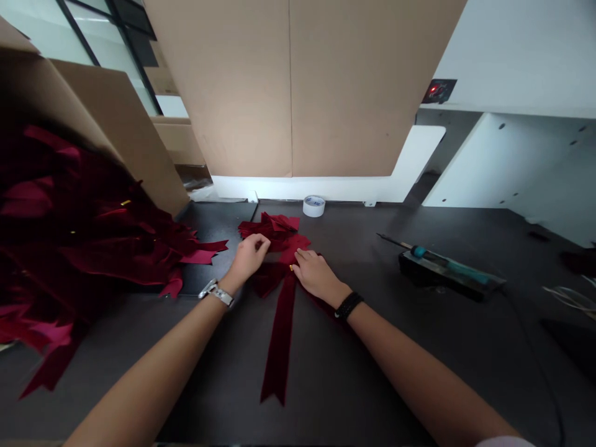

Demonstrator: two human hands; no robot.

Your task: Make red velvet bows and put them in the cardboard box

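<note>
A dark red velvet ribbon bow [280,329] lies on the dark table, one notched tail pointing toward me. My right hand [318,275] holds the bow near its centre, with the thumb and fingers pressed onto the fabric. A small gold-coloured bit [292,267] shows by the right thumb. To the left, my left hand [252,253] is closed in a pinch above the bow's left side; whatever is between its fingertips cannot be made out. Just beyond both hands sits a small pile of red fabric pieces [274,227]. Part of the bow is hidden under the right hand.
A cardboard box [116,124] on the left spills a large heap of red velvet bows [116,242]. A roll of tape [313,206] stands behind the fabric pile. On the right, a soldering iron [433,256] rests on a black holder [419,273], its cord trailing forward.
</note>
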